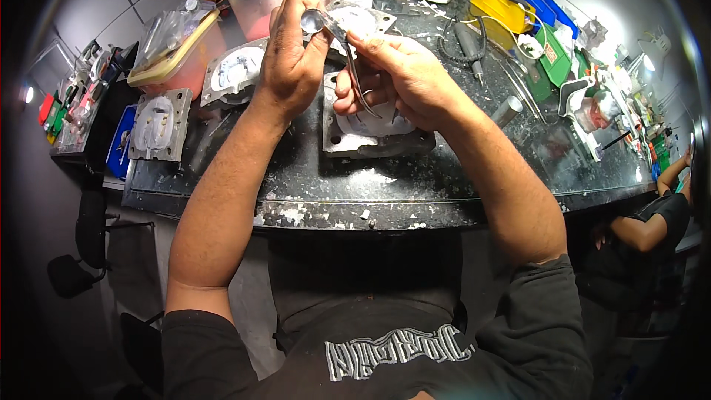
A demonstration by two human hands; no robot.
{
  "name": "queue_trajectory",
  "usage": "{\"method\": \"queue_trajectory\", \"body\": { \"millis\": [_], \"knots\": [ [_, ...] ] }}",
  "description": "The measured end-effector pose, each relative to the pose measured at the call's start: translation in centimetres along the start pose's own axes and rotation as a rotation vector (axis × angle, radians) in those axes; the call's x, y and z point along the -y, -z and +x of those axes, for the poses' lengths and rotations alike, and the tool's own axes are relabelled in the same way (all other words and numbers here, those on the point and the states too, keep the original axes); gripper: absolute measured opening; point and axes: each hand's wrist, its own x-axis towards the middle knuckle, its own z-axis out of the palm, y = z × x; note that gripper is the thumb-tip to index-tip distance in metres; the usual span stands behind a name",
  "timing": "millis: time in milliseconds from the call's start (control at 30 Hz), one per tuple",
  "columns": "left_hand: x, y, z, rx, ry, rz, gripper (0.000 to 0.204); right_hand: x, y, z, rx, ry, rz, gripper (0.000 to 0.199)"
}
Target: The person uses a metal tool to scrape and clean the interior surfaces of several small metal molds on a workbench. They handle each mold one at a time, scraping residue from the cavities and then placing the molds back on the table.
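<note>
Both my hands are raised over the middle of the bench, close together. My left hand has its fingers closed round a small round silvery metal piece, whose shiny disc-like face shows between thumb and fingers. In my right hand is a slender metal hand tool with curved handles, like pliers; its upper end reaches toward the round piece. I cannot tell whether the two touch. Below my right hand lies a metal flask half filled with white plaster, partly hidden by the fingers.
Further plaster-filled flask halves lie left. Behind them stand a lidded plastic box and a green-lidded tub. At right are a corded handpiece, a metal cylinder and coloured trays. Another person is at far right.
</note>
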Motion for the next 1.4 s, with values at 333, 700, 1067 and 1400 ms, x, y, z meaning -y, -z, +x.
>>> {"method": "queue_trajectory", "body": {
  "millis": [333, 700, 1067, 1400],
  "knots": [
    [-0.8, 0.1, 0.2, 0.001, -0.028, -0.001, 0.023, 0.4, 0.7, 0.0, 0.041, -0.016, 0.015, 0.037],
    [-1.1, 0.3, 0.2, 0.019, -0.001, -0.004, 0.021, 0.8, 0.3, -0.3, 0.008, 0.021, -0.056, 0.044],
    [-1.2, 0.7, 0.5, 0.039, -0.021, -0.024, 0.018, 1.2, 0.5, -0.4, 0.002, 0.0, -0.141, 0.04],
    [-1.4, 0.6, 0.4, 0.051, -0.017, -0.033, 0.018, 1.0, 0.7, -0.5, 0.008, 0.009, -0.129, 0.04]
  ]
}}
